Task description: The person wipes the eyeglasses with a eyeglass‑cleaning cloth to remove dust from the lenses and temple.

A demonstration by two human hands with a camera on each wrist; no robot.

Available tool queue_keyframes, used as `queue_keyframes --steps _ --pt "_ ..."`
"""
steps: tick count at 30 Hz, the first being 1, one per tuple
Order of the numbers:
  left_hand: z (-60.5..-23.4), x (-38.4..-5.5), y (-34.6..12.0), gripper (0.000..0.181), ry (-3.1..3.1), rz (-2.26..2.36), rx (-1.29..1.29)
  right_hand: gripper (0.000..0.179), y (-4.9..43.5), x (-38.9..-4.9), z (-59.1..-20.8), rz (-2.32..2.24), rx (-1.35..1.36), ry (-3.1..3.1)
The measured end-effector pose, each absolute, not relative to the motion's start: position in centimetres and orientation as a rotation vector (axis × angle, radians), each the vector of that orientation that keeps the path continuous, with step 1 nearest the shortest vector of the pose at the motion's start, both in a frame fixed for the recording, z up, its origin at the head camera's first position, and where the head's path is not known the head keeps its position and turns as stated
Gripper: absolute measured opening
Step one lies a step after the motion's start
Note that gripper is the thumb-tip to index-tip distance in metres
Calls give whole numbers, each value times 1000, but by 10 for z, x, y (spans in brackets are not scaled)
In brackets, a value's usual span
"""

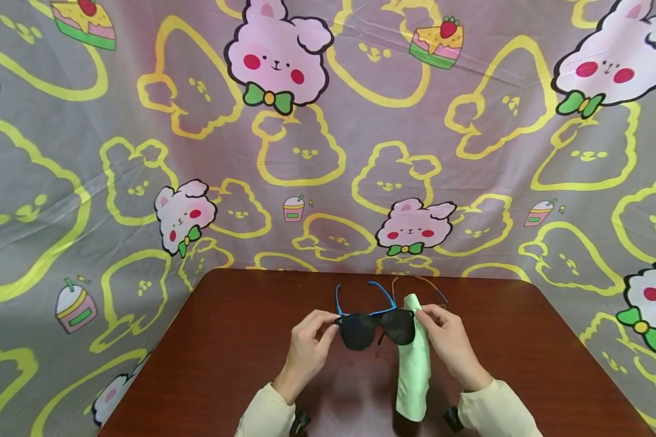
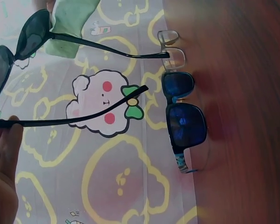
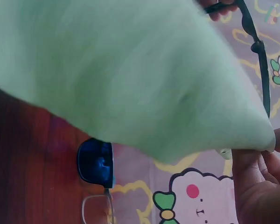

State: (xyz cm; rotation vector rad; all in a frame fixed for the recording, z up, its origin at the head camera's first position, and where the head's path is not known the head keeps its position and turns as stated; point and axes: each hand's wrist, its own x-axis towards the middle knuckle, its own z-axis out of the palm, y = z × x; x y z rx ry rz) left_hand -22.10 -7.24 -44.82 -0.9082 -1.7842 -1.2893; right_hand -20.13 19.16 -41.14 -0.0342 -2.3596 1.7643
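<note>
Black sunglasses [image 1: 358,332] are held up over the table, their dark lenses facing the head camera. My left hand [image 1: 308,346] pinches them at the left hinge, and both temples stretch out unfolded in the left wrist view. A pale green cloth [image 1: 413,382] hangs down by the right lens. Between thumb and fingers, my right hand [image 1: 451,343] grips the cloth at the frame's right corner. In the right wrist view the cloth [image 3: 130,84] covers much of the sunglasses.
Blue-lensed sunglasses [image 2: 186,125] with blue temples stand on the brown table [image 1: 224,352] beyond the hands. Beside them are thin-framed clear glasses [image 2: 176,58]. A patterned curtain [image 1: 317,133] hangs behind the table.
</note>
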Motion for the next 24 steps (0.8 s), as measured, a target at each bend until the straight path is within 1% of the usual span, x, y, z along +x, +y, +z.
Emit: queue_keyframes --steps 4,8,11,18,24 --pt "-450 -223 -72 21 -1740 -1272 -995 28 191 -200 -410 1904 -70 -2266" --pt "-450 -226 -73 26 -1691 -1238 -1038 28 192 -199 -410 1900 -70 -2219" --pt "-443 -223 -74 29 -1671 -1240 -1028 25 193 -200 -411 1850 -15 -2199" --pt "-443 -220 -77 22 -1774 -1354 -951 20 194 -200 -416 1693 104 -2212" --pt "-423 -203 -77 21 -1911 -1453 -901 12 194 -200 -420 1577 134 -2180"
